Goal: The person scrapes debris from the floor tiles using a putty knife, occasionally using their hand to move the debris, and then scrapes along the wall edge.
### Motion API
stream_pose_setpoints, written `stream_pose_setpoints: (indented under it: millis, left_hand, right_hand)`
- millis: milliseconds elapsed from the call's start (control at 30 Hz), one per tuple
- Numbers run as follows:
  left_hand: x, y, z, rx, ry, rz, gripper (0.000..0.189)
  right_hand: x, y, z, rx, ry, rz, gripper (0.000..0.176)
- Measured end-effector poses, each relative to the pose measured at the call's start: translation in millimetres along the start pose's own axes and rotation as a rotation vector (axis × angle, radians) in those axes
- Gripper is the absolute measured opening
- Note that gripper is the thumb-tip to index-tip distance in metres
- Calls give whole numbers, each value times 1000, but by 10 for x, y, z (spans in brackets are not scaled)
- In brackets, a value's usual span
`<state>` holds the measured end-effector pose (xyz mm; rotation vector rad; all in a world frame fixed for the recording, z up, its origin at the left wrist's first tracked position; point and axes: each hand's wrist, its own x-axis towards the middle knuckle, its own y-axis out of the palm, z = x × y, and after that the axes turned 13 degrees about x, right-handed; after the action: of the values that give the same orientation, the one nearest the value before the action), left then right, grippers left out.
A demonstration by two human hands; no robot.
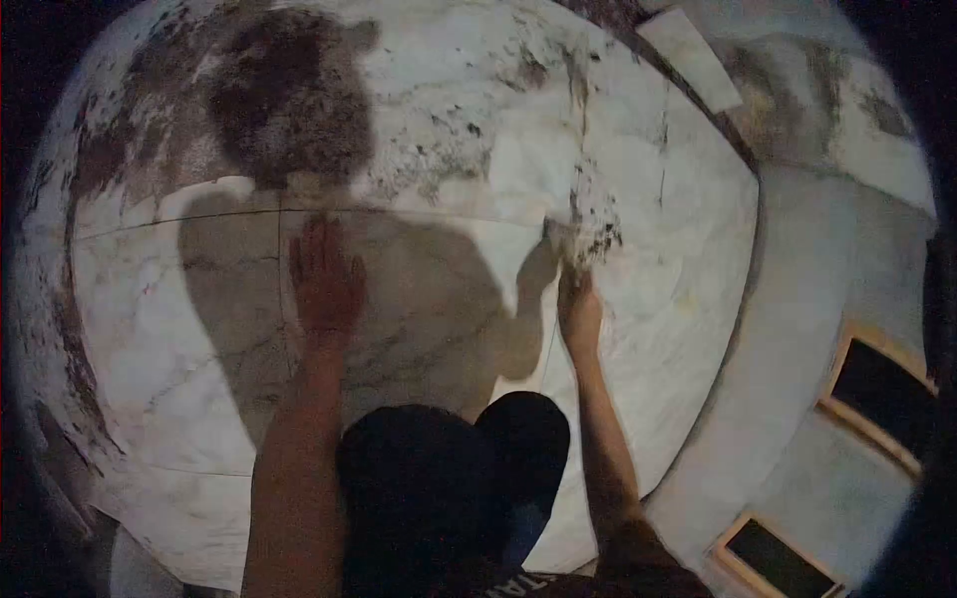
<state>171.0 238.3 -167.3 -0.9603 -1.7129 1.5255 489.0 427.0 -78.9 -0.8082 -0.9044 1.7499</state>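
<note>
My left hand point(327, 284) lies flat on the pale marbled floor point(150, 299), fingers stretched forward, inside my own shadow. Its fingertips reach a thin joint line between slabs. Further right, my right hand point(579, 304) is closed around a small tool point(562, 231), whose flat end meets the floor at the joint. The tool's shape is hard to make out. Dark specks of debris point(606, 237) lie just beyond and to the right of it.
Dark dirt point(289, 90) covers the floor at the upper left. My knees point(449, 478) are at the bottom centre. Two wood-framed dark panels point(887, 394) stand at the right, near a pale strip. A light rectangular piece point(690, 60) lies at the upper right.
</note>
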Motion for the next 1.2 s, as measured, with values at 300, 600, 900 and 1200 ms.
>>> stream_pose_setpoints:
  millis: [300,600,900,1200]
  left_hand:
    - [-12,222,87,-11,60,-88,63]
    - [9,97,30,77,24,44,66]
    - [-18,8,-35,-28,111,-234,63]
    - [17,115,-35,73,64,-116,57]
  right_hand:
    - [503,-452,-346,-66,-41,-176,28]
    - [-3,-134,-586,-109,79,-151,28]
    - [-1917,-309,-1244,86,141,-251,26]
    - [-931,-206,-1331,189,342,-216,29]
